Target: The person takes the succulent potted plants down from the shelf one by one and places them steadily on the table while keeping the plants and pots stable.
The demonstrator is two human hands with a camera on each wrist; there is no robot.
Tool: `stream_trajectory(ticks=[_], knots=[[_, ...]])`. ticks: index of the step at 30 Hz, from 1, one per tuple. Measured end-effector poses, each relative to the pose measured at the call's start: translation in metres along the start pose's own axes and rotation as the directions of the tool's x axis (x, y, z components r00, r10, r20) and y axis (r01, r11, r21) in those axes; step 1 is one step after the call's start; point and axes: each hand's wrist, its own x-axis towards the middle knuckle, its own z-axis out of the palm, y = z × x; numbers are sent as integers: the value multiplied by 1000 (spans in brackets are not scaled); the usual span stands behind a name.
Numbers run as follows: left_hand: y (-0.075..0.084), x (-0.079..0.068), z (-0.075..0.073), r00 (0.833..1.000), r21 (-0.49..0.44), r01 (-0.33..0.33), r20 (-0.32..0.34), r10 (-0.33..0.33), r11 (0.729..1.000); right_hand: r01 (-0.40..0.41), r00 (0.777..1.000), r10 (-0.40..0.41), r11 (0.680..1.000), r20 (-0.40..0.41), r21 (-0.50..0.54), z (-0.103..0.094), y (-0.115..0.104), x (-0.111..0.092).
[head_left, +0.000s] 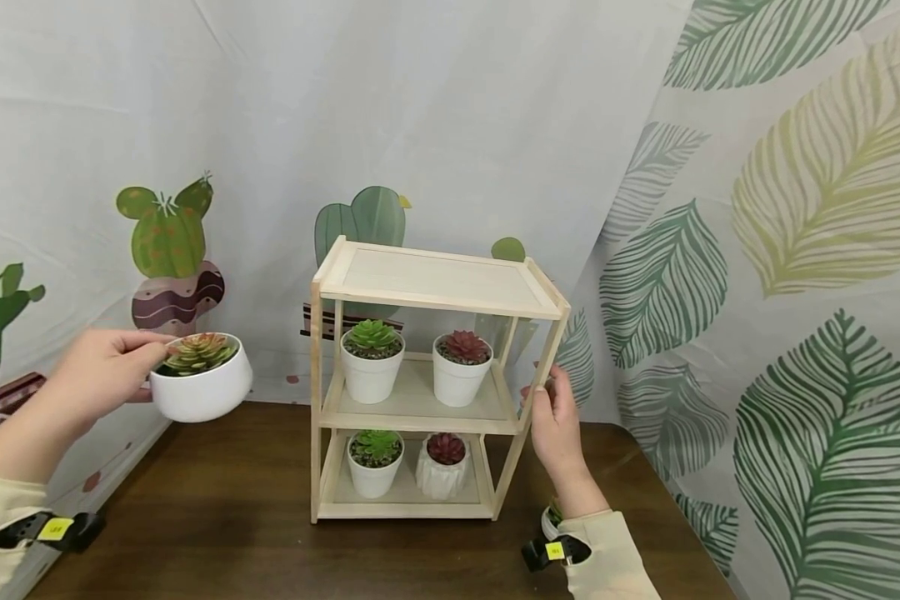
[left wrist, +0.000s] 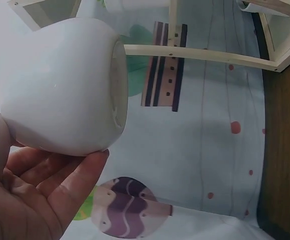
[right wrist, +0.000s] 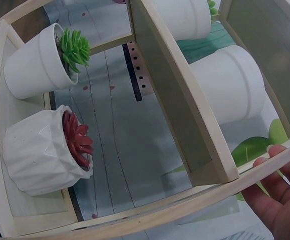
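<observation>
My left hand (head_left: 116, 371) pinches the rim of a round white succulent pot (head_left: 204, 393), lifted at the left of the shelf. Green, red-tipped leaves fill its top; in the left wrist view only its smooth white side (left wrist: 64, 90) and base show. At the right, my right hand (head_left: 557, 421) holds the front post of a three-tier wooden shelf (head_left: 420, 427) near the middle tier. On that tier stand a green succulent pot (head_left: 371, 375) and a dark red one (head_left: 461, 379). Below are another green pot (head_left: 375, 475) and a ridged white pot (head_left: 441, 477) with a red succulent.
The shelf stands on a dark brown wooden table (head_left: 225, 500). Beside my right wrist a small white pot (head_left: 551, 521) is mostly hidden by the sleeve. A cloth with printed cacti (head_left: 168, 237) hangs behind, and a leaf-printed cloth (head_left: 795, 333) hangs at the right.
</observation>
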Motion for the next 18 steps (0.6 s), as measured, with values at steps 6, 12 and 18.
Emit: stream_trajectory(ticks=[6,12,18], knots=[[-23,-13,12,999,-20,19,-28,-19,1000,8,1000,-8,1000,0,5,1,-2,0],[-40,-23,23,996,-41,72,-47,-74,997,13,1000,-13,1000,8,1,0,-3,-1],[-59,-33,37,994,-81,82,-61,-87,993,6,1000,-6,1000,9,6,0,-2,-1]])
